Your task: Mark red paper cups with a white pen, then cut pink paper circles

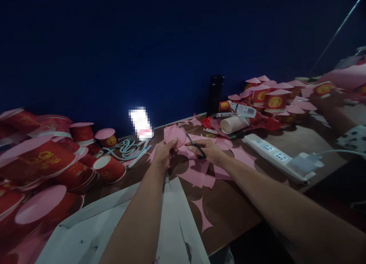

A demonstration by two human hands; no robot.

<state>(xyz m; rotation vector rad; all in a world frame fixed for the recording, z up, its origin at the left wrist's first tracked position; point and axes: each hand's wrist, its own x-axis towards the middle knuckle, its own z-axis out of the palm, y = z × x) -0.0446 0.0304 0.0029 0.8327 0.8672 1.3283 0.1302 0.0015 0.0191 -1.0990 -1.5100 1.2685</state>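
Observation:
My left hand is closed on a piece of pink paper, which has a circle outline drawn on it. My thumb lies on top of the sheet. In my right hand is a pair of scissors with dark handles, its blades pointing up and left along the right side of the circle. Whether the blades touch the paper is hard to tell. Pink offcuts with curved edges lie on the table under and around both hands. One narrow scrap rests nearer to me.
Red paper cups with pink discs crowd the left, and more cups stand back right. A power strip, stacked cups, a black bottle, a pale cable and a white box lie around. Another person's hand is far right.

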